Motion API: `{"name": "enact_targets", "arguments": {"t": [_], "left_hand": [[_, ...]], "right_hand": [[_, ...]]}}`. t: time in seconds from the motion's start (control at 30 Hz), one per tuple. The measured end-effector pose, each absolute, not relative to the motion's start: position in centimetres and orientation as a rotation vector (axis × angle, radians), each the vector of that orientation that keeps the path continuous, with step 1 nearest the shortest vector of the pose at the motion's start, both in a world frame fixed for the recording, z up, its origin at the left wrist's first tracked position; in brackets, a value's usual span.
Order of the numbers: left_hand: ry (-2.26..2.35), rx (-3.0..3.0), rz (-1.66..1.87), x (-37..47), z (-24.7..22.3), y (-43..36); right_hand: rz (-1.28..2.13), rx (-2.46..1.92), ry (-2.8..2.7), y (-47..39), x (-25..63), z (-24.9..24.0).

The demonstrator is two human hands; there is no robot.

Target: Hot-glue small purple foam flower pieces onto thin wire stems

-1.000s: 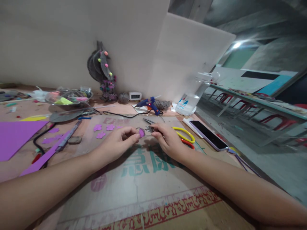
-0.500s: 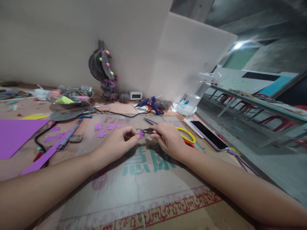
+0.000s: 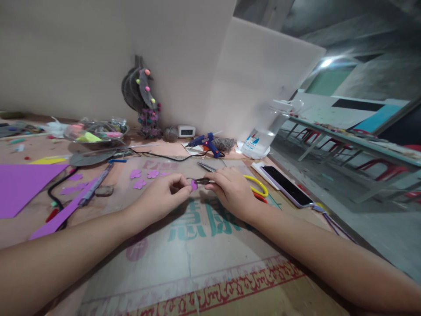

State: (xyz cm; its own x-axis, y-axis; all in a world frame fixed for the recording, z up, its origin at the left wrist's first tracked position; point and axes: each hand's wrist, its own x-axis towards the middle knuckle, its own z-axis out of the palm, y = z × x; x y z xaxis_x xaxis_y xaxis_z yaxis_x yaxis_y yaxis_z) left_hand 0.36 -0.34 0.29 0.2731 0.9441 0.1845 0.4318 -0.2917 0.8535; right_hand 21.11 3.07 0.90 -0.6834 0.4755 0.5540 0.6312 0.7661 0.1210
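Near the middle of the board, my left hand [image 3: 171, 189] pinches a small purple foam flower [image 3: 194, 184] between thumb and fingers. Opposite it, my right hand [image 3: 230, 188] is closed round a small dark two-jawed metal tool [image 3: 201, 181] whose tip meets the flower; its handle is hidden in the hand, and I cannot tell whether it is scissors or pliers. Behind and beside my right hand lie scissors with yellow and red handles [image 3: 258, 185], partly covered. Several cut purple flowers [image 3: 139, 184] lie just beyond my left hand.
A blue glue gun [image 3: 210, 144], small clock [image 3: 186, 131] and water jug [image 3: 258, 138] stand behind the board. At right lies a phone [image 3: 287, 186]. On the left are a purple sheet [image 3: 26, 188], a pen [image 3: 97, 184] and a tray of craft bits [image 3: 95, 139].
The dark tool's jaws, apart at the flower earlier, now look closer together. The flower has tilted slightly, and both hands stay nearly in place.
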Motion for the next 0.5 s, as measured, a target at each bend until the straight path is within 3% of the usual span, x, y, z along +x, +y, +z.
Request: {"name": "enact_targets", "arguments": {"t": [0.5], "left_hand": [[1.250,1.864,0.935,0.29,0.17,-0.23]], "right_hand": [[-0.367,-0.843,-2.469,3.03,21.09,0.92]]}}
